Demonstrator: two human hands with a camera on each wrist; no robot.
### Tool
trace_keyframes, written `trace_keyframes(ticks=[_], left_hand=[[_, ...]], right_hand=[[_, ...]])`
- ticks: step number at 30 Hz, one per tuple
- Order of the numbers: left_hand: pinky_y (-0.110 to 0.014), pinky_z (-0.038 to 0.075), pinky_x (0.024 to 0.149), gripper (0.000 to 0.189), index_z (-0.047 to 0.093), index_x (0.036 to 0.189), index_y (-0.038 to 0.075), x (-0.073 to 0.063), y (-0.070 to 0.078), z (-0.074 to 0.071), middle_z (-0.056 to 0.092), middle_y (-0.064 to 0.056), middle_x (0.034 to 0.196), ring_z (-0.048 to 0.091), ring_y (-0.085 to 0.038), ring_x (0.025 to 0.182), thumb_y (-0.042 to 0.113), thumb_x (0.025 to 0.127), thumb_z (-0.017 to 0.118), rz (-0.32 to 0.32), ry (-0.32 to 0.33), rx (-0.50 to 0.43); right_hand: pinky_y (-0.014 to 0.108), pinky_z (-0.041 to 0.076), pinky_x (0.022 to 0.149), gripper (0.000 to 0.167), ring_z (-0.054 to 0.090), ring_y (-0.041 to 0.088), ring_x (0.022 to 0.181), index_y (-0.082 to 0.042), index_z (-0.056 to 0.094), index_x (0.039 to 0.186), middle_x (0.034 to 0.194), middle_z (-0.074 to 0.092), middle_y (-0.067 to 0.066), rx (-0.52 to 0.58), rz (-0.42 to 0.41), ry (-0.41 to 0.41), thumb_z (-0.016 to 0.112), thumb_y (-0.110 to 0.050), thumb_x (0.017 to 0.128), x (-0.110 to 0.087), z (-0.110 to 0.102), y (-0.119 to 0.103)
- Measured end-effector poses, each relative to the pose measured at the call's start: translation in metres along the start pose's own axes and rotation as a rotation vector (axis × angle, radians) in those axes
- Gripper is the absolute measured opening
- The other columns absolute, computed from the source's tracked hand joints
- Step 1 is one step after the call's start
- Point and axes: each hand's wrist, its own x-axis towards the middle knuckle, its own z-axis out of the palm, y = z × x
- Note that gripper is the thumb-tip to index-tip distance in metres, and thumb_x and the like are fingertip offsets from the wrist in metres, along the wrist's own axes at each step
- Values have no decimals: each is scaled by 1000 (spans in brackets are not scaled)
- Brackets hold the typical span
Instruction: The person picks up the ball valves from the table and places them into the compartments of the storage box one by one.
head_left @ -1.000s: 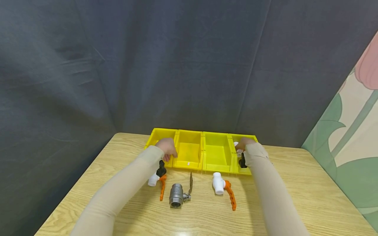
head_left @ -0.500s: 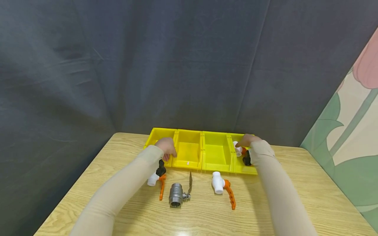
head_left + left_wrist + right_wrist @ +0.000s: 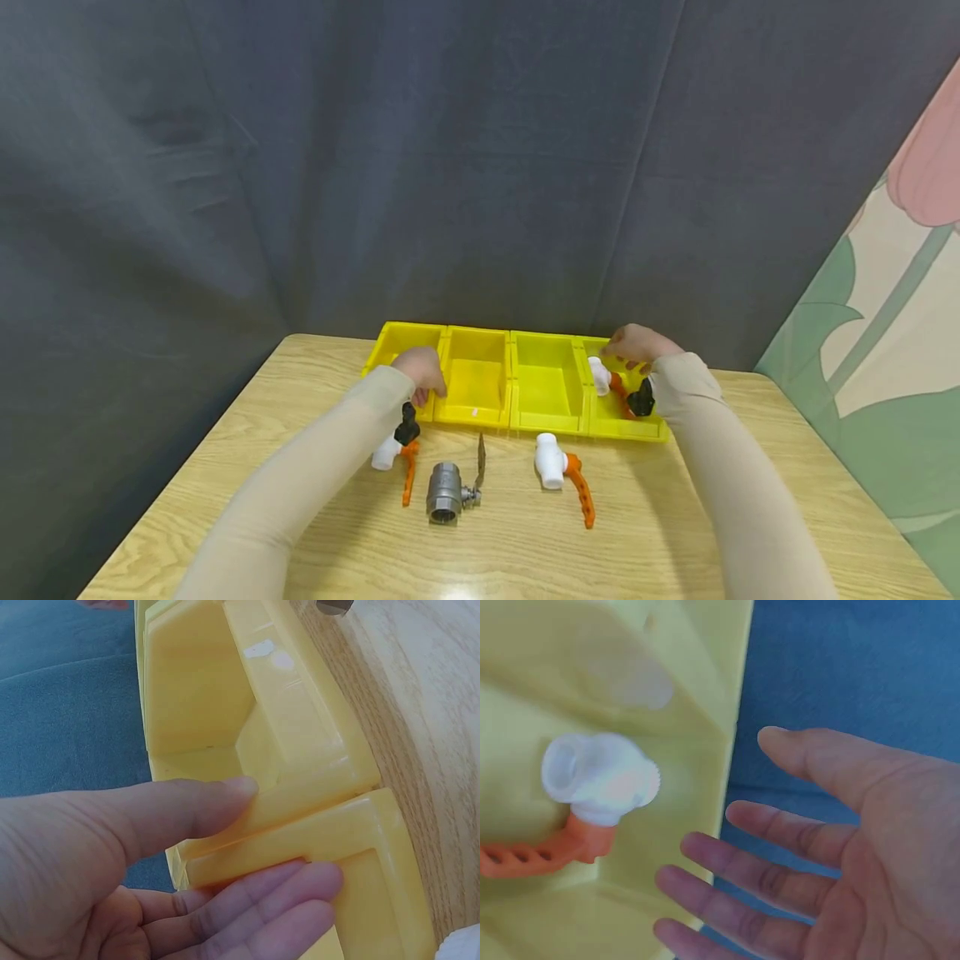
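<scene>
My left hand grips the wall between the two leftmost bins of a yellow bin row. The left wrist view shows the thumb inside one bin and the fingers on the other side of the wall. My right hand is above the back of the rightmost bin, its fingers extended and holding nothing. In that bin lies a white plastic ball valve with an orange lever handle; the right wrist view has the fingers apart from it.
On the wooden table, in front of the bins, lie a metal ball valve and a white ball valve with an orange handle. Another white valve lies by the left forearm. A dark curtain hangs behind.
My right hand has drawn up and back to the right from inside the rightmost bin, leaving the white ball valve lying there. The left hand keeps its grip on the bin wall.
</scene>
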Motion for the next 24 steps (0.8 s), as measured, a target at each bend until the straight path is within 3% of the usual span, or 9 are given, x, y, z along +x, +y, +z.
trace_keyframes(ticks=[13,18,24], left_hand=[[-27,54,49,21,66,85,0,3,-1,1,69,-14,71,67,-23,58,18,83,76,4,7,5],[-27,55,49,21,66,86,0,3,1,1,69,-14,70,66,-22,55,18,83,76,-6,1,-1],[-27,55,49,21,66,85,0,4,2,1,69,-14,70,66,-21,54,18,84,76,0,-1,5]], right_hand=[[48,49,97,49,59,38,113,0,54,130,132,55,24,47,-138,10,56,-36,97,-27,1,-31],[49,49,97,47,62,32,106,-3,55,127,128,58,20,45,-168,7,57,-39,96,-39,6,-37],[40,54,84,44,64,28,96,-5,57,123,117,63,16,0,-201,17,59,-40,95,-50,18,-39]])
